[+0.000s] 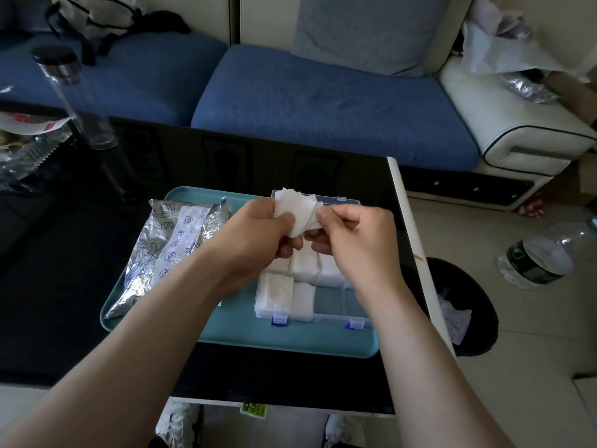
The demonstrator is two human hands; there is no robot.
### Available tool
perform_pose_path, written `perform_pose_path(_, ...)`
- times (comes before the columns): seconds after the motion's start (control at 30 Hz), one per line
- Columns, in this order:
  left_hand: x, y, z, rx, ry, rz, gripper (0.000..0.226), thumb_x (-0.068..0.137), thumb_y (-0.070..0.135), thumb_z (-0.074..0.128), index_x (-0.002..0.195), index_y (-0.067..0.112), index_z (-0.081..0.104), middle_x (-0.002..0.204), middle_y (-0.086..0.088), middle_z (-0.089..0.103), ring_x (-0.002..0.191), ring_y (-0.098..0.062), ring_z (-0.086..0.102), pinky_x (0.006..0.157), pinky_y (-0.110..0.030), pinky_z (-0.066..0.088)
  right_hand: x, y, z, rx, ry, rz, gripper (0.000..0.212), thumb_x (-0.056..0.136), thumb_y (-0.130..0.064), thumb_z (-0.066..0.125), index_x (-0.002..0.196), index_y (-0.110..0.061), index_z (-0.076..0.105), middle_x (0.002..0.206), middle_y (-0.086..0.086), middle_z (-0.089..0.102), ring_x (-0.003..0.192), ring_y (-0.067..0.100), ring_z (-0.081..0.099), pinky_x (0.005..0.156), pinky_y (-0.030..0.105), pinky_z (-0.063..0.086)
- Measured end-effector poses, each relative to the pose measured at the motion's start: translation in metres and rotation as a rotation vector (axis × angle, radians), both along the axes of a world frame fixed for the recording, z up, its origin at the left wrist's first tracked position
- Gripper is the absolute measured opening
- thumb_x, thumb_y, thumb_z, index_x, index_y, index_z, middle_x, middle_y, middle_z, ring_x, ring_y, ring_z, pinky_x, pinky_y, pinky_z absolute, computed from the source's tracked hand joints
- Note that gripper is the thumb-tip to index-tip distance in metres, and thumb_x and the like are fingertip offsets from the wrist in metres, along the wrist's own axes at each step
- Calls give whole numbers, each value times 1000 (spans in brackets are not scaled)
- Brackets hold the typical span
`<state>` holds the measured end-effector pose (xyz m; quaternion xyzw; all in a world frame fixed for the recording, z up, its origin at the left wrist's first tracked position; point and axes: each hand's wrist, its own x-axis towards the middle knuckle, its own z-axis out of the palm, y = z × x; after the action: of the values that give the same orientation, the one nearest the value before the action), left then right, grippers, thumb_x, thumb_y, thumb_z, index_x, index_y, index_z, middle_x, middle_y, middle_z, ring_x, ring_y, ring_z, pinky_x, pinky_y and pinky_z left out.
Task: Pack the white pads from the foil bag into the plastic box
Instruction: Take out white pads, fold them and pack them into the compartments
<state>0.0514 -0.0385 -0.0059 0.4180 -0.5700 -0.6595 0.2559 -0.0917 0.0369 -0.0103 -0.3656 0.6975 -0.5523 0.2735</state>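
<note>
Two hands are working one bunch of white pads (pixel 298 210): the left hand (pixel 258 227) is gripping it, the right hand (pixel 352 240) is pinching its edge, just above the one plastic box (pixel 339 310), which is already holding pad stacks. One foil bag (pixel 168 247) is lying beside the box on the teal tray (pixel 258 334).

Looked dim and bluish, brighter on the right. Glinted off the foil bag (pixel 151 253), shone back off the black table (pixel 80 286). Bent at the edges, a bit blurry.

Black glossy table (pixel 64 286) with white edge carries a teal tray (pixel 232 331) front right, tall clear black-capped bottle (pixel 77 101) and crumpled wrappers (pixel 19 156) far left.
</note>
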Motion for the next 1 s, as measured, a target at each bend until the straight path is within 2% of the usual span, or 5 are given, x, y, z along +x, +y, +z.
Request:
perform_pose_path(0.2, 2, 1, 3, -19, -70, -6, 26, 107, -3, 41, 114, -4, 66, 89, -18, 67, 69, -14, 59, 65, -28, 49, -1, -4, -6, 45, 175, -85, 15, 103, -19, 66, 96, -16, 79, 84, 0, 78, 74, 13, 77, 72, 37, 66)
perform_pose_path(0.37, 3, 5, 7, 108, -43, -50, 25, 102, 0, 46, 115, 2, 67, 98, -17, 75, 77, -19, 68, 69, -33, 52, -2, -3, -4, 42, 455, -61, 17, 99, -20, 70, 88, -15, 81, 77, -11, 74, 72, -2, 69, 62, 7, 49)
perform_pose_path(0.47, 5, 6, 7, 63, -85, -90, 20, 96, 11, 65, 116, 9, 68, 107, -16, 77, 85, -21, 70, 77, -39, 57, -1, -4, -6, 34, 320, 25, 14, 99, -23, 71, 95, -15, 83, 77, -8, 76, 69, 5, 73, 66, 22, 58)
perform_pose_path(0.63, 6, 8, 5, -62, -124, -42, 34, 82, 7, 85, 111, 14, 69, 97, -10, 78, 80, -18, 72, 71, -35, 62, -1, -2, -6, 20, 314, 78, 11, 97, -22, 75, 96, -16, 84, 70, -9, 74, 64, 6, 72, 59, 20, 56)
perform_pose_path(1.0, 6, 10, 6, -121, -281, -138, 31, 87, 4, 72, 115, 12, 62, 90, -12, 72, 60, -11, 68, 61, -31, 55, -1, -3, -9, 2, 515, 182, 29, 105, -19, 64, 85, -3, 77, 71, 9, 70, 68, 24, 65, 66, 45, 52)
